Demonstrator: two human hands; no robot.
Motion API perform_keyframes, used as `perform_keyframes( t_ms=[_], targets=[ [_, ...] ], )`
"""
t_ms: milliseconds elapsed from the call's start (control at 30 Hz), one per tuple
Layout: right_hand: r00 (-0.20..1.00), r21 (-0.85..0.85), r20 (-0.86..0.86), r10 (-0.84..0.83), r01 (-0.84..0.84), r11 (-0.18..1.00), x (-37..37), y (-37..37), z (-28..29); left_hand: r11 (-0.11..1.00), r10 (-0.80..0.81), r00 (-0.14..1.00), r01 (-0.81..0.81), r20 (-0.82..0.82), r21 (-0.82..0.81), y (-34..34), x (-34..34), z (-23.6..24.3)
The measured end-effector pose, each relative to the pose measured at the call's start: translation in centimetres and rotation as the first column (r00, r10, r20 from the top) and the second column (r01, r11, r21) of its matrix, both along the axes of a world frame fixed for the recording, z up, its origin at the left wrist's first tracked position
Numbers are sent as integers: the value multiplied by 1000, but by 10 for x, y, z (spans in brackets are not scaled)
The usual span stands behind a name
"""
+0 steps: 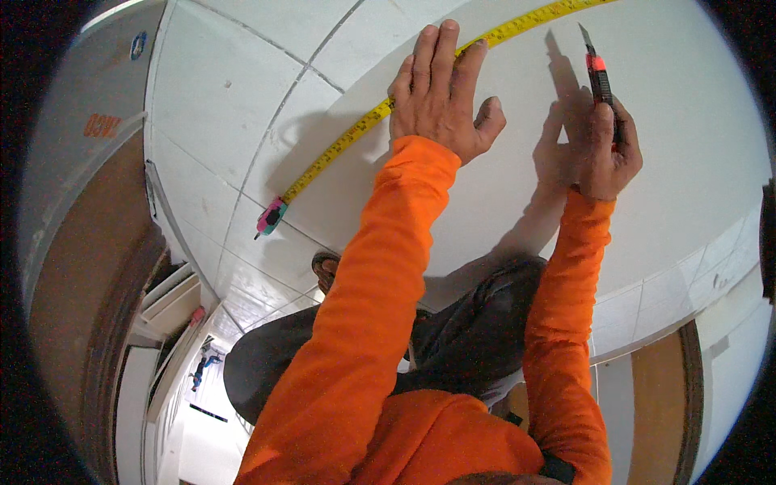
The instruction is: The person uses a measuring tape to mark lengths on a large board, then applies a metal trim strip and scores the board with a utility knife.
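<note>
My left hand lies flat with its fingers spread, pressing on the yellow tape measure blade where it crosses a large pale board. The pink and teal tape case rests beyond the board's left edge, over the floor tiles. From there the blade runs under my hand and on to the upper right. My right hand is closed around a black and red utility knife, held above the board. Its blade is out and points up and away from me. Both hands cast shadows on the board.
White floor tiles surround the board. A grey panel and a brown one stand along the left. Several board pieces lean at the lower left. My bent knees and a shoe are close to the board's near edge.
</note>
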State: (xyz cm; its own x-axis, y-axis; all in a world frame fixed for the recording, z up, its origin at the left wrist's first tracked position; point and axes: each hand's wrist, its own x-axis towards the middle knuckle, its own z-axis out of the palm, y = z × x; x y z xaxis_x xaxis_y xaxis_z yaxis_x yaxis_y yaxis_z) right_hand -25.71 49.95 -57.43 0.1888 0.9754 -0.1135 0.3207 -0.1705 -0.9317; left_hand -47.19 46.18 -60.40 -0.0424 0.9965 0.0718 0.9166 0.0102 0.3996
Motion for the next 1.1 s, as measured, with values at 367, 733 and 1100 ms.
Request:
perform_keyframes(
  t_ms=[367,733,1100],
  targets=[
    [817,-257,-567,106,-298,919,-18,17,24,1000,12,999,-12,30,-2,1,1,2],
    [890,-430,-342,303,-435,791,-50,19,31,996,15,995,-7,100,-83,0,-1,9],
    [885,-426,-356,300,-440,790,-46,31,15,998,16,999,-12,51,-68,1,0,6]
  ],
)
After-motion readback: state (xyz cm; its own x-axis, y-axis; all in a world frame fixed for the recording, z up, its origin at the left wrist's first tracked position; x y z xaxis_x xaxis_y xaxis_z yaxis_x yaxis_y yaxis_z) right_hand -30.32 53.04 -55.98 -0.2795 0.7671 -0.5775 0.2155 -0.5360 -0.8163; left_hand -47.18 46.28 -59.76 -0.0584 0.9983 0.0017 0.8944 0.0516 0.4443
